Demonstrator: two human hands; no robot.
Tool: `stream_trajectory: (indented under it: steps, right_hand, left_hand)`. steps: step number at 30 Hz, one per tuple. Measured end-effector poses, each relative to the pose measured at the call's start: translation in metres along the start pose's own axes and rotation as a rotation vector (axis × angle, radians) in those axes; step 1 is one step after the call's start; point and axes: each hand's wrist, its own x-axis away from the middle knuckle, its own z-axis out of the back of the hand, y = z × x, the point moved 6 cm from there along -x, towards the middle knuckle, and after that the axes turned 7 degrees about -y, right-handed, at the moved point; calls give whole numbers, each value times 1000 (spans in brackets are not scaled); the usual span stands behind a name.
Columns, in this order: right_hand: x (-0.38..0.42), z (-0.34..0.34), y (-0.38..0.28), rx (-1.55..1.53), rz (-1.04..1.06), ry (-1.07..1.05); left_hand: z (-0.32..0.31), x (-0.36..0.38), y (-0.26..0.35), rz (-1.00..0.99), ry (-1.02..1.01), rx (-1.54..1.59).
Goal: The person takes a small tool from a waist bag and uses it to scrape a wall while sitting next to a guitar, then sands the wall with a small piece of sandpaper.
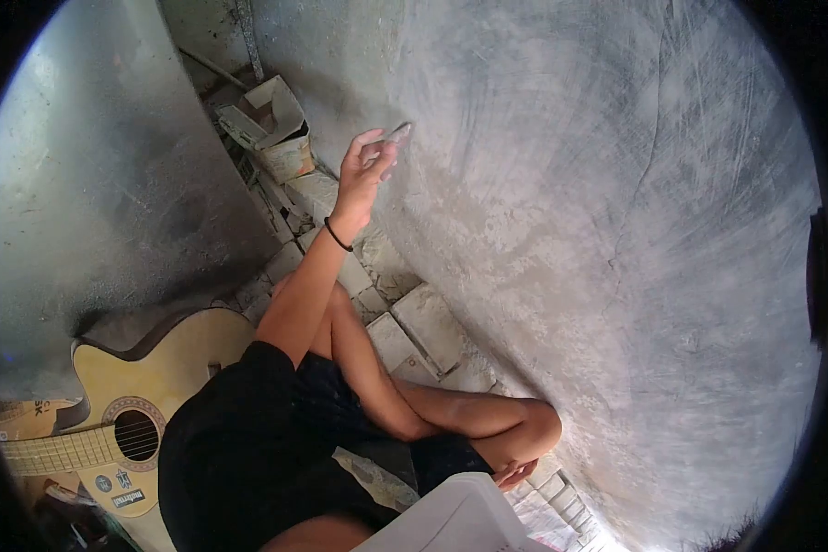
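My left hand (366, 175) is stretched up toward the wall (561, 166), pinching a short grey stick (399, 132). The stick's dark tip is at or very near the wall's surface; contact is hard to tell. A dark band circles that wrist. Only a few fingers of my right hand (517, 475) show, beside my knee at the lower right. A white sheet or pad (460, 520) covers the rest of it. Whether those fingers grip the pad cannot be seen. My legs (405, 396) are crossed in front of the wall.
An acoustic guitar (179, 354) with stickers lies at my left. Beyond it stands a grey panel or wall (110, 184). A worn box (283, 129) sits in the corner. Pale bricks (428, 322) line the floor along the wall's foot. Faint cracks and pale smears mark the wall.
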Motion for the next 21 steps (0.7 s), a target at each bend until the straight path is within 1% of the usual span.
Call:
stream_trajectory:
  steps: [2, 3, 5, 6, 8, 9, 11, 12, 14, 15, 17, 18, 20, 21]
  right_hand:
    - [0, 0, -1, 18, 8, 3]
    - [0, 0, 1, -3, 8, 4]
    - [0, -1, -2, -25, 9, 5]
    - [1, -1, -5, -33, -11, -5]
    - [1, -1, -6, -39, -31, -12]
    - [1, -1, -6, -45, -32, -4]
    - [2, -1, -5, -51, -33, 7]
    - [1, -1, -5, -64, -28, 3]
    - [1, -1, -3, -80, -20, -3]
    - [0, 0, -1, -83, -22, -11]
    - [1, -1, 1, -91, -25, -8]
    - [2, -1, 2, -101, -24, -7]
    - [1, -1, -2, -113, -14, -3]
    - [2, 0, -6, -100, -9, -26]
  left_hand:
    - [-4, -1, -7, 35, -66, -76]
    - [-4, -2, -10, 34, -67, -76]
    - [-7, -4, -9, -100, -104, -293]
    - [-5, -6, -12, -99, -104, -292]
    - [-9, -7, -6, -182, -153, -556]
    - [-11, -7, -2, -184, -155, -555]
    - [-16, -4, -9, 41, -287, -581]
    - [-18, -4, -8, 37, -288, -580]
    - [-24, -2, -9, 92, -348, -454]
    - [-24, -5, -7, 86, -347, -452]
    - [-16, -21, 4, 62, -165, -389]
    - [-18, -30, 10, 59, -167, -385]
    - [-20, -50, 36, -119, -103, -423]
    - [-26, -54, 42, -135, -92, -415]
